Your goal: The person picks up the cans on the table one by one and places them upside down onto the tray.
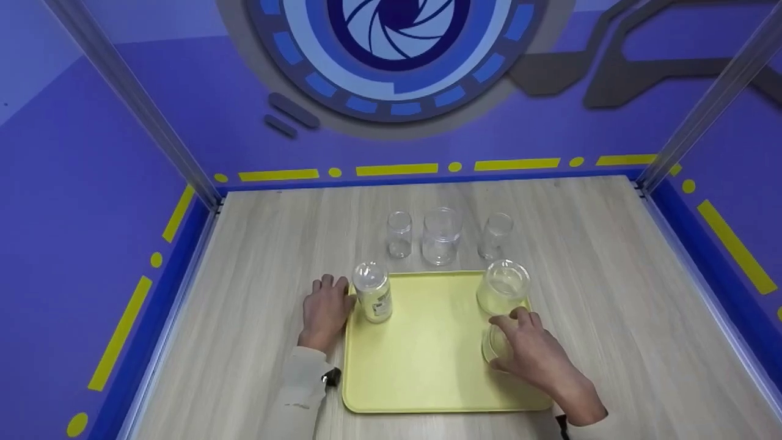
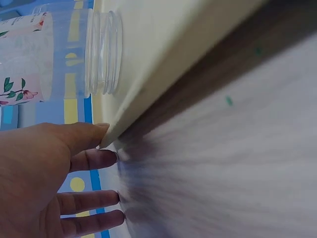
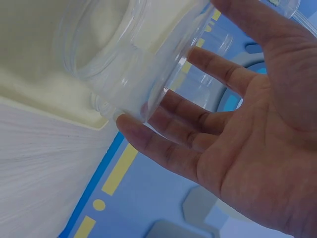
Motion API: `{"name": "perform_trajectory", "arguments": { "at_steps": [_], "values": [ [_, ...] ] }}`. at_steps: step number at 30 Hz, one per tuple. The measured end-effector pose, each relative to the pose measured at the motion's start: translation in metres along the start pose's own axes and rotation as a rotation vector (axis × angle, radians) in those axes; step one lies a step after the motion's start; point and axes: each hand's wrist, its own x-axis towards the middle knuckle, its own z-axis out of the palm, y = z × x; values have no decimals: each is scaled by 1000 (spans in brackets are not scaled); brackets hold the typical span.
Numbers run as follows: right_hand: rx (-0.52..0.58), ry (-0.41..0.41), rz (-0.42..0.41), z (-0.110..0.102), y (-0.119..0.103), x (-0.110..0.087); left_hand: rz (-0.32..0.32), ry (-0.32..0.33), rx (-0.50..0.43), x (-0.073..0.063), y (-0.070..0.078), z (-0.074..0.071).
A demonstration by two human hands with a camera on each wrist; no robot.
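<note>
My left hand (image 1: 324, 311) is at the left edge of the yellow tray (image 1: 427, 360). Its thumb touches the tray's rim in the left wrist view, while its fairly straight fingertips rest on the table beside it. A clear plastic jar with a label (image 1: 374, 296) stands mouth down on the tray near this hand; floral print and a threaded neck show in the left wrist view. My right hand (image 1: 534, 354) grips a wide clear jar (image 3: 124, 74) around its base end, the threaded mouth facing the tray. Whether that jar touches the tray cannot be told.
Another wide clear jar (image 1: 504, 287) stands at the tray's back right corner. Behind the tray, a small clear jar (image 1: 399, 235), a wider one (image 1: 441, 238) and another small one (image 1: 496, 237) stand in a row. Blue panels (image 1: 183, 122) enclose the table (image 1: 263, 256).
</note>
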Motion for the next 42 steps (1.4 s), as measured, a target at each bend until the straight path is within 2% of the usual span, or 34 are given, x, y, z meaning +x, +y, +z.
{"name": "perform_trajectory", "arguments": {
  "at_steps": [4,10,24,33,42],
  "values": [
    [-11,8,-3,0,0,-1,5,-12,-7,-3,-1,-1],
    [-21,6,1,0,-1,-4,7,3,-21,-6,-2,0],
    [-26,2,1,-4,-2,-3,13,12,-25,-6,-4,1],
    [-47,-30,14,-24,-7,3,-7,-13,-26,-6,-2,-1],
    [-45,39,-23,-50,-11,13,35,66,-4,-6,-3,4]
  ]
}}
